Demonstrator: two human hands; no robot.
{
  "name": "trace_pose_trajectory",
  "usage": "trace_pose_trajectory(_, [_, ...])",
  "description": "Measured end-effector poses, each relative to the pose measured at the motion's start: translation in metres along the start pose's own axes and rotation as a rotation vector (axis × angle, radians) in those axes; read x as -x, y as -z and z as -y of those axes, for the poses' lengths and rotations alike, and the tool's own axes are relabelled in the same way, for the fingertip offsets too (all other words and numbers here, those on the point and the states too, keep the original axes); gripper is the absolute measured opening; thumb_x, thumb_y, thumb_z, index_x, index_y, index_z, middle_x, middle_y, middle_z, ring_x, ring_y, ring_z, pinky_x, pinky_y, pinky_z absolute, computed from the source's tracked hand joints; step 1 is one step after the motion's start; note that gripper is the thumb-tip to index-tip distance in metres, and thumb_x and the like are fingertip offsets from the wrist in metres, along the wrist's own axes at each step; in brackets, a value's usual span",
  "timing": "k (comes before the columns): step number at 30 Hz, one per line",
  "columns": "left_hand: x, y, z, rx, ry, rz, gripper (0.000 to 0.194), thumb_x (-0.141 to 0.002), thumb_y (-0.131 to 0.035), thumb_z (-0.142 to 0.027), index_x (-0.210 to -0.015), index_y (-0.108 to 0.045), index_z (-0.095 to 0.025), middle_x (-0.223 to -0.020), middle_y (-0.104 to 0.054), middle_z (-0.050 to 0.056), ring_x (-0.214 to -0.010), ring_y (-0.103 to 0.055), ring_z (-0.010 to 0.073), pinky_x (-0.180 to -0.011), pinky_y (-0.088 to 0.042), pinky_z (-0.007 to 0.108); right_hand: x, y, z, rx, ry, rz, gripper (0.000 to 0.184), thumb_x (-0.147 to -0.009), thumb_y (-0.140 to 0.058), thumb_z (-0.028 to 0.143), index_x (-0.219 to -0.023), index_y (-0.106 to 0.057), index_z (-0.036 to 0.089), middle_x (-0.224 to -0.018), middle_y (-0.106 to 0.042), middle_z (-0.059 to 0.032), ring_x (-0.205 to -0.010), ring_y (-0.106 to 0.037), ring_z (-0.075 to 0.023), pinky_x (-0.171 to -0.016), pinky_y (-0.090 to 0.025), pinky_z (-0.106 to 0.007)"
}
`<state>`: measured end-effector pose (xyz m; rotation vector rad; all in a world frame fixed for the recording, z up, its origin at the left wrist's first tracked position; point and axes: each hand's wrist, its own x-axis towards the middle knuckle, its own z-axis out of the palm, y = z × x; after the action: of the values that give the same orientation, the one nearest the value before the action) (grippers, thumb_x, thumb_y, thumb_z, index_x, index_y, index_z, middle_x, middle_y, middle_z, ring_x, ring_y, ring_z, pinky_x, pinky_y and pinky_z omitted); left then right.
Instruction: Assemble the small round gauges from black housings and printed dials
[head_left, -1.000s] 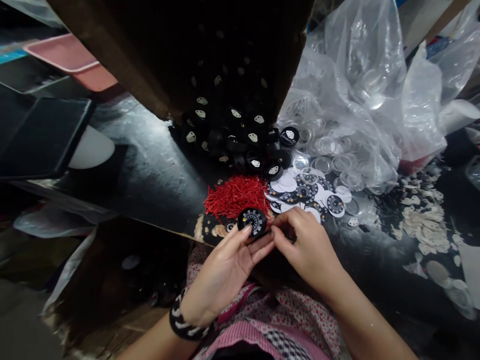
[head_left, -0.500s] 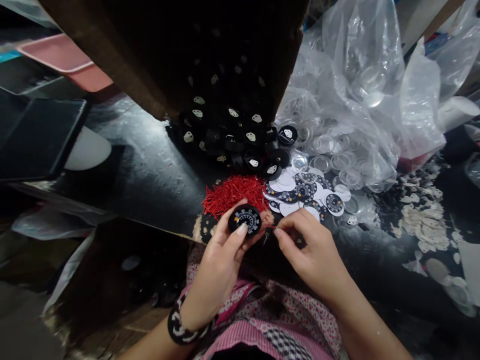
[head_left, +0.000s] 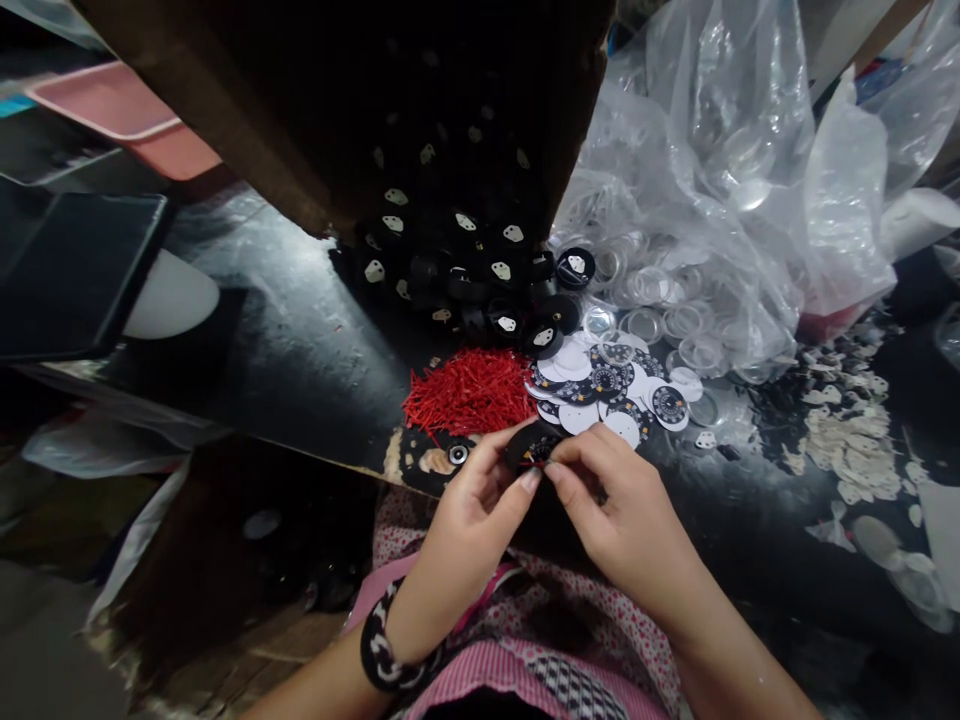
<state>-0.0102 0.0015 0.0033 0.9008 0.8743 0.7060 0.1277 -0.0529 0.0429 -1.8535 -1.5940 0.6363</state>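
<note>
My left hand (head_left: 472,515) is closed around a black round dial gauge (head_left: 531,438), its marked face tilted toward my right hand. The thumb lies along the gauge's near rim. A thin red pointer (head_left: 534,463) shows at the dial face, pinched between the thumb and forefinger of my right hand (head_left: 619,490). Just beyond the hands lies a heap of red pointers (head_left: 469,390). Beside it are loose printed dial discs (head_left: 600,380), some black side up, some white. A small ring-shaped part (head_left: 458,455) sits on the table left of my left hand.
A large dark carton (head_left: 577,130) spills black round housings (head_left: 544,338) onto the black table (head_left: 300,300). Clear rings (head_left: 667,320) and plastic bags (head_left: 720,150) lie at right, near pale metal plates (head_left: 847,450). A tablet-like screen (head_left: 82,270) and pink tray (head_left: 120,105) are at left.
My left hand has moved right and tilted the gauge toward my right hand. The red pointer, apart from the gauge before, is now at its face. The small ring-shaped part has come into sight.
</note>
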Motion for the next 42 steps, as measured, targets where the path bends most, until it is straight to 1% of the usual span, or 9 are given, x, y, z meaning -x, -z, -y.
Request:
trace_pose_trajectory(11, [0.010,0.005,0.000,-0.283,-0.192,-0.055,0.030,-0.081,-0.068,-0.018,-0.108,-0.072,-0.031,-0.109,-0.072,-0.002,-0.101,-0.066,0.0199,-0.094,-0.048,0.025,0.012,-0.011,0.006,-0.088,-0.070,-0.085,0.019,-0.093,-0.052,0.017,-0.075,-0.052,0.021,-0.069,-0.058,0.0038,-0.062,-0.051,-0.0129,-0.064,-0.036,-0.027])
trace_pose_trajectory(15, [0.002,0.009,0.002,-0.103,-0.018,0.005,0.025,-0.081,-0.070,-0.023,-0.106,-0.073,-0.027,-0.109,-0.073,0.002,-0.103,-0.067,0.0235,-0.094,-0.050,0.030,0.007,-0.009,0.004,-0.029,-0.093,-0.055,0.024,-0.088,-0.058,0.018,-0.066,-0.049,0.021,-0.062,-0.055,0.0042,-0.057,-0.049,-0.0127,-0.060,-0.035,-0.027])
trace_pose_trajectory(18, [-0.004,0.013,0.005,0.081,0.149,0.087,0.032,-0.081,-0.071,-0.029,-0.114,-0.070,-0.029,-0.113,-0.073,0.002,-0.106,-0.067,0.0232,-0.096,-0.050,0.031,0.002,-0.005,0.000,0.060,0.030,-0.052,0.007,-0.087,-0.059,0.016,-0.080,-0.060,0.018,-0.075,-0.061,-0.0003,-0.068,-0.056,-0.0155,-0.067,-0.039,-0.029])
trace_pose_trajectory(21, [-0.006,0.016,0.007,0.116,0.186,0.103,0.041,-0.080,-0.074,-0.028,-0.120,-0.067,-0.030,-0.120,-0.071,0.002,-0.114,-0.064,0.0233,-0.104,-0.046,0.032,-0.004,-0.004,-0.004,0.236,0.178,-0.051,0.012,-0.091,-0.052,0.015,-0.096,-0.062,0.015,-0.086,-0.064,-0.0053,-0.078,-0.058,-0.0189,-0.075,-0.039,-0.033])
trace_pose_trajectory(26, [0.000,0.007,0.012,0.176,0.220,0.003,0.037,-0.078,-0.075,-0.039,-0.113,-0.072,-0.030,-0.121,-0.071,0.002,-0.121,-0.060,0.0267,-0.104,-0.048,0.034,-0.011,-0.009,-0.003,0.411,0.259,-0.065,0.017,-0.091,-0.046,0.015,-0.082,-0.060,0.017,-0.076,-0.063,-0.0048,-0.073,-0.056,-0.0194,-0.074,-0.036,-0.035])
trace_pose_trajectory(33, [0.001,0.000,0.017,0.120,0.221,-0.026,0.038,-0.077,-0.076,-0.038,-0.114,-0.071,-0.032,-0.132,-0.065,0.000,-0.132,-0.050,0.0270,-0.108,-0.044,0.031,-0.005,0.004,0.001,0.127,-0.051,-0.014,0.008,-0.087,-0.059,0.016,-0.081,-0.062,0.020,-0.075,-0.066,0.0027,-0.067,-0.057,-0.0128,-0.068,-0.041,-0.025])
trace_pose_trajectory(36, [-0.003,0.003,0.016,0.130,0.210,0.006,0.038,-0.078,-0.076,-0.037,-0.114,-0.071,-0.028,-0.131,-0.066,0.003,-0.129,-0.053,0.0279,-0.107,-0.046,0.034,0.002,0.034,-0.029,0.074,-0.096,-0.056,0.010,-0.091,-0.057,0.024,-0.088,-0.067,0.022,-0.084,-0.070,-0.0002,-0.074,-0.062,-0.0148,-0.070,-0.046,-0.027])
trace_pose_trajectory(39, [-0.006,0.001,0.015,0.309,0.238,0.006,0.031,-0.082,-0.071,-0.039,-0.109,-0.072,-0.024,-0.119,-0.072,0.006,-0.109,-0.067,0.0272,-0.094,-0.057,0.039,0.004,0.069,-0.076,0.412,-0.346,-0.390,0.027,-0.089,-0.059,0.035,-0.108,-0.065,0.018,-0.104,-0.068,-0.0113,-0.079,-0.063,-0.0219,-0.076,-0.048,-0.039])
trace_pose_trajectory(42, [-0.007,-0.004,0.014,0.380,0.268,0.064,0.025,-0.084,-0.069,-0.035,-0.104,-0.072,-0.021,-0.109,-0.075,0.007,-0.095,-0.072,0.0240,-0.087,-0.060,0.038,0.003,0.093,-0.110,0.578,-0.436,-0.338,0.041,-0.084,-0.061,0.032,-0.123,-0.060,0.017,-0.116,-0.063,-0.0147,-0.081,-0.062,-0.0244,-0.082,-0.047,-0.047])
